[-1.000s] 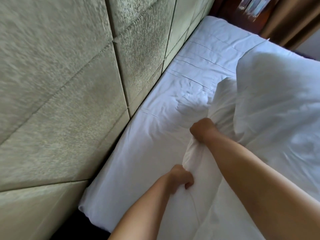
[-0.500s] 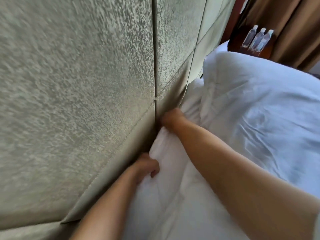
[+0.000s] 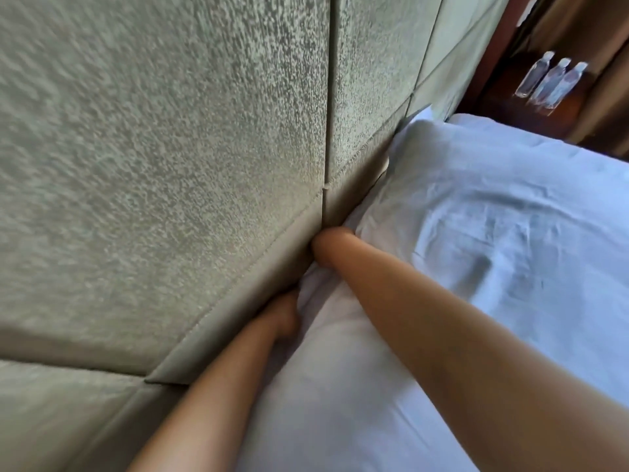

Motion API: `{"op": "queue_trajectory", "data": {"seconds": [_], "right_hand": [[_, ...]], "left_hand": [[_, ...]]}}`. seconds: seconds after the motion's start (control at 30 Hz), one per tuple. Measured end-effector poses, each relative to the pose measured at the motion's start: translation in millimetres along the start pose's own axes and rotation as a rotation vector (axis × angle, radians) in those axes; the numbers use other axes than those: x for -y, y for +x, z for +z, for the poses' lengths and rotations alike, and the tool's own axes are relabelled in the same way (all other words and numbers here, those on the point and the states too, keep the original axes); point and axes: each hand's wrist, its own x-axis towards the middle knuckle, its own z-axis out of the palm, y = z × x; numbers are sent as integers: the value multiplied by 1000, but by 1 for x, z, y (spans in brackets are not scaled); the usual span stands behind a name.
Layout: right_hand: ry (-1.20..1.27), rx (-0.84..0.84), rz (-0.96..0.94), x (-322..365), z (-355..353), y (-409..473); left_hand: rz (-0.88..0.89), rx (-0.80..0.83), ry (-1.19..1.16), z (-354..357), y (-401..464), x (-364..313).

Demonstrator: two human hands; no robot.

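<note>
Duvet (image 3: 476,240) edge at the headboard (image 3: 170,165), tuck unfinished

My left hand (image 3: 282,318) and right hand (image 3: 330,241) push the white duvet into the seam below the padding. The fingers are buried, so I cannot tell either grip's state. The wrinkled top probably needs smoothing.

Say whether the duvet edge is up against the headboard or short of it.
Against it: the duvet touches the headboard where the left hand and right hand reach in.

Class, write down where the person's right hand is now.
In the head view, the right hand sits near centre, pressed against the padded headboard at its vertical seam, at the edge of the white bedding and beyond the left hand.
</note>
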Motion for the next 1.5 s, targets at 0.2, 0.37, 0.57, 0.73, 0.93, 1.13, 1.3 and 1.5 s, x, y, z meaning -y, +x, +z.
{"op": "queue_trajectory", "data": {"seconds": [0.2,0.37,0.57,0.73,0.93,1.13,1.3,1.5], "right_hand": [[-219,-283,-57,-13,3,-54],[-186,-533,-87,-29,25,-99],[111,-685,-104,-52,84,-197],[321,-742,-88,-74,149,-262],[401,-775,-81,-98,219,-298],[470,-776,-53,-86,248,-298],[433,-728,-80,-74,244,-267],[406,-599,-78,-63,231,-221]], "left_hand": [[-84,-32,126,-14,-40,-27],[-191,-295,7,-16,-92,-47],[-240,-680,-96,18,-181,-91],[-149,-746,137,85,-233,-138],[-197,-687,187,146,-257,-173],[-277,-617,224,162,-245,-164],[-322,-553,221,154,-211,-145],[-343,-474,231,142,-165,-121]]}}
